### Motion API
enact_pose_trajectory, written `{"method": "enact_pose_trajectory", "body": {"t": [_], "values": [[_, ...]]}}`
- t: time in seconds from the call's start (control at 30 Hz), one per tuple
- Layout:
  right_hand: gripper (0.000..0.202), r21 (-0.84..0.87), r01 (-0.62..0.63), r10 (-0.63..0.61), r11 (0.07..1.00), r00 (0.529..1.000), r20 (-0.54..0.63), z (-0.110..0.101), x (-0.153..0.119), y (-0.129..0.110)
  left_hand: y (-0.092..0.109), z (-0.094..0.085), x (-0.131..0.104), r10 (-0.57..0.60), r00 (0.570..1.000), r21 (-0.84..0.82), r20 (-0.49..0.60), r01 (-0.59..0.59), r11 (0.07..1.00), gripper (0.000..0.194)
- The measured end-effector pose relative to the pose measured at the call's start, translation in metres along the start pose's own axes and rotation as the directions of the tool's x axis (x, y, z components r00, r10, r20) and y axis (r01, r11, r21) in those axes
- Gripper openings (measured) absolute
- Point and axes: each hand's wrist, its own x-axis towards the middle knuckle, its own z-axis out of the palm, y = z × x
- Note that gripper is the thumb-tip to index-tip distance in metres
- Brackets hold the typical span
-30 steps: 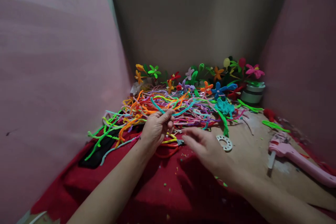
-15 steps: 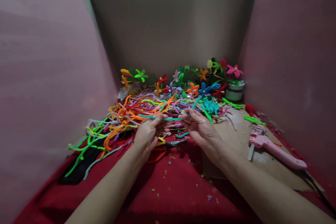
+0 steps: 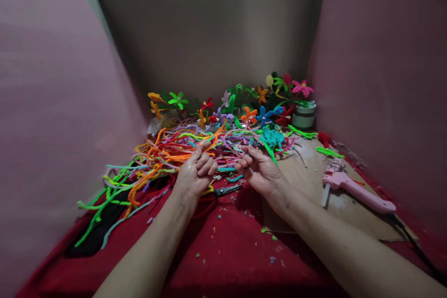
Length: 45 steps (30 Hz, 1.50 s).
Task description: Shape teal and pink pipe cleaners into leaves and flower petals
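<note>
A teal pipe cleaner (image 3: 226, 169) stretches level between my two hands, with only its middle stretch plainly visible. My left hand (image 3: 195, 172) is closed round its left part, the fingers curled in and the thumb on top. At the other end my right hand (image 3: 261, 170) grips it with bent fingers; a short teal tip shows above the thumb. Just below the hands lie scissors (image 3: 227, 190) with dark blades and yellow on the handle. Behind them spreads a heap of many-coloured pipe cleaners (image 3: 181, 153), with a teal fuzzy bundle (image 3: 273, 138) at its right.
Pipe-cleaner flowers (image 3: 265, 115) line the back, near a pale green pot (image 3: 303, 115). On the right, a pink glue gun (image 3: 359, 191) rests on a brown board (image 3: 296, 191). Coloured scraps dot the red cloth (image 3: 226, 256). Pink walls (image 3: 52, 116) stand at both sides.
My left fingers have curled into a tighter grip, and the pipe cleaner's left end no longer sticks out. Less shows above my right hand. The whole view has shifted slightly.
</note>
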Motion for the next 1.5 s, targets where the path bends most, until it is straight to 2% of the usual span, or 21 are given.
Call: {"method": "enact_pose_trajectory", "body": {"t": [0.23, 0.33, 0.5, 0.6, 0.77, 0.97, 1.07, 1.2, 1.27, 1.37, 1.43, 1.5], "values": [[0.008, 0.005, -0.008, 0.008, 1.0, 0.997, 0.082, -0.005, 0.002, 0.0, -0.002, -0.013, 0.008, 0.011, 0.998, 0.012, -0.069, -0.01, 1.0, 0.022], [0.01, -0.043, 0.007, -0.004, 0.999, 0.997, 0.083, -0.006, 0.002, 0.0, -0.003, -0.012, 0.006, 0.02, 0.998, 0.121, -0.053, -0.013, 0.993, 0.023], [0.01, -0.136, -0.001, 0.003, 0.991, 1.0, 0.016, -0.005, 0.0, 0.0, -0.006, -0.006, -0.002, -0.023, 1.0, 0.245, 0.02, 0.017, 0.969, 0.022], [0.011, -0.146, -0.006, 0.008, 0.989, 1.0, 0.014, -0.004, -0.002, -0.003, -0.007, -0.007, -0.001, 0.021, 0.999, 0.22, 0.037, -0.029, 0.975, 0.02], [0.008, -0.155, 0.012, -0.008, 0.988, 1.0, 0.027, -0.005, -0.002, -0.005, -0.005, -0.011, 0.004, 0.091, 0.996, 0.177, -0.008, -0.088, 0.98, 0.015], [0.011, -0.167, 0.001, 0.009, 0.986, 0.998, 0.061, -0.002, -0.004, -0.005, 0.003, -0.01, -0.001, 0.026, 0.999, 0.221, 0.034, -0.033, 0.975, 0.02], [0.014, -0.18, -0.027, 0.046, 0.983, 0.994, 0.102, -0.001, -0.006, -0.005, 0.006, -0.008, -0.003, -0.017, 0.998, 0.229, 0.056, 0.004, 0.973, 0.021], [0.013, -0.209, -0.118, 0.153, 0.971, 0.976, 0.158, 0.001, -0.008, -0.004, 0.003, -0.005, -0.005, 0.0, 0.997, 0.267, 0.082, -0.022, 0.963, 0.016], [0.013, -0.219, -0.135, 0.179, 0.966, 0.965, 0.191, 0.001, -0.01, -0.002, 0.003, -0.003, -0.009, -0.025, 0.993, 0.298, 0.115, -0.01, 0.954, 0.022], [0.012, -0.237, -0.152, 0.206, 0.96, 0.953, 0.224, 0.003, -0.013, -0.001, 0.011, 0.002, -0.014, -0.064, 0.985, 0.208, 0.161, 0.03, 0.978, 0.039], [0.012, -0.252, -0.19, 0.248, 0.949, 0.942, 0.226, 0.004, -0.015, -0.001, 0.021, 0.004, -0.017, -0.002, 0.988, 0.036, 0.153, -0.004, 0.999, 0.052], [0.012, -0.255, -0.226, 0.288, 0.94, 0.927, 0.241, 0.005, -0.017, -0.001, 0.03, 0.004, -0.016, 0.097, 0.989, -0.108, 0.115, -0.085, 0.991, 0.053]]}}
